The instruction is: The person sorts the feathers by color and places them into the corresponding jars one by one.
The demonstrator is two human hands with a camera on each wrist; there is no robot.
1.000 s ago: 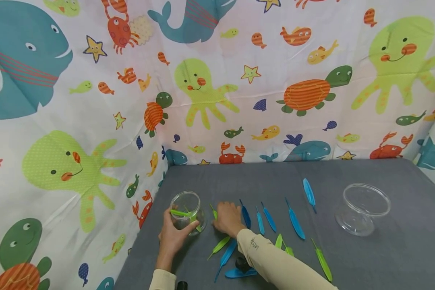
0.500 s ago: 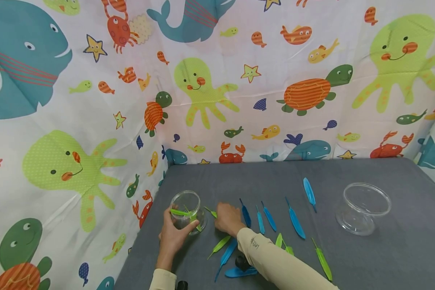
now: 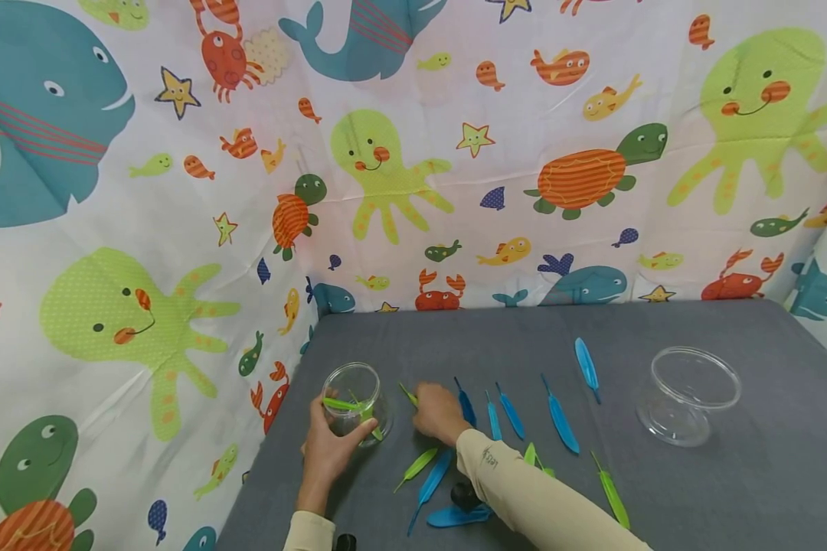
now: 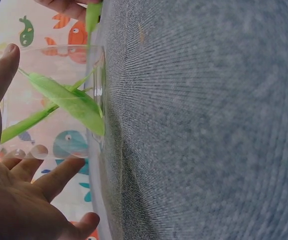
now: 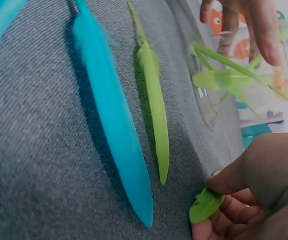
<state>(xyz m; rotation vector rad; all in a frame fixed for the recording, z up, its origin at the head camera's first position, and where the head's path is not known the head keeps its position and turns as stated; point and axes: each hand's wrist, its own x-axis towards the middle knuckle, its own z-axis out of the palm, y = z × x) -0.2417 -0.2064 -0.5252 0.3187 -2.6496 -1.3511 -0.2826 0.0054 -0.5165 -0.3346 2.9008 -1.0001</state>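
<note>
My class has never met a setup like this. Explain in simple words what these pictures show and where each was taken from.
There is no machine: a person works with two bare hands. The wide picture comes from a head camera; the two close ones come from cameras worn on each wrist. The left hand holds a clear jar with green feathers inside. The right hand pinches another green feather. Blue feathers and loose green feathers lie on the grey surface. A clear footed bowl stands to the right.
</note>
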